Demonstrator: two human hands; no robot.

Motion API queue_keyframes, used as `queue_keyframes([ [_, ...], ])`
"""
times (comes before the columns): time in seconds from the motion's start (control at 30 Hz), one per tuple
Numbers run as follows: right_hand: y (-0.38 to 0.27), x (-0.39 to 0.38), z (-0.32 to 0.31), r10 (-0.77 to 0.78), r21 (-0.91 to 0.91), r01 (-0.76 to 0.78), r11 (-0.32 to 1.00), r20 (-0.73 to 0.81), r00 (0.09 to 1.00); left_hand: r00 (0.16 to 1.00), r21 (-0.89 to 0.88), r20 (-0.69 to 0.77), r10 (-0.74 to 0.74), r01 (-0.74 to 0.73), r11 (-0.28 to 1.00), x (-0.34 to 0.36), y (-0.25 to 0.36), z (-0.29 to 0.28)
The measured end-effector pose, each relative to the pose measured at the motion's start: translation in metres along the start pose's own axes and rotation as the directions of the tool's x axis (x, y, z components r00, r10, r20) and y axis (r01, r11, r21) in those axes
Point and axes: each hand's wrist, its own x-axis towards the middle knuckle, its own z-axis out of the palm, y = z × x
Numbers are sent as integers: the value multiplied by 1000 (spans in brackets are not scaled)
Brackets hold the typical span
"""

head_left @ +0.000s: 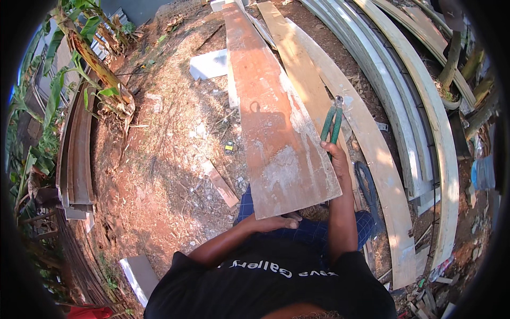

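My right hand is closed round the lower handles of green-handled pincers, whose metal head points up and away from me. It is at the right edge of a wide reddish-brown board, which stretches from my lap to the far end of the yard. The board's surface is worn, with pale scraped patches. At its near end my left hand lies low across my lap, fingers stretched to the right and partly in shadow. Nothing shows in it.
Right of the board lie long pale planks and stacked white-grey beams. A yellow-black tape measure, a short wood offcut and a white block are on the ground to the left. Farther left, a banana plant stands near brown channels.
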Motion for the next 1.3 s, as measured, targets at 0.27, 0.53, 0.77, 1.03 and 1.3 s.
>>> queue_keyframes([
  [0.27, -68, -41, -26, -85, -230, 69, 971, -59, 995, 835, -415, -494, -241, 17, 910, -3, -22, -73],
  [0.53, -144, -190, -148, -28, -857, -289, 427, -332, 943, 625, -489, -720, -301, -150, 859, 204, -13, -149],
  [0.77, -157, -421, -209, -20, -613, -680, 403, -749, 662, 717, -823, -517, -467, -266, 501, 300, -112, -50],
  [1.03, -157, -435, -261, -373, -720, -693, -17, -639, 673, 850, -529, 304, -429, 525, 666, 155, -107, 165],
  [1.3, -115, -277, -196, -366, -889, -417, 187, -457, 810, 786, -31, 557, 269, -303, 952, 163, -21, 133],
])
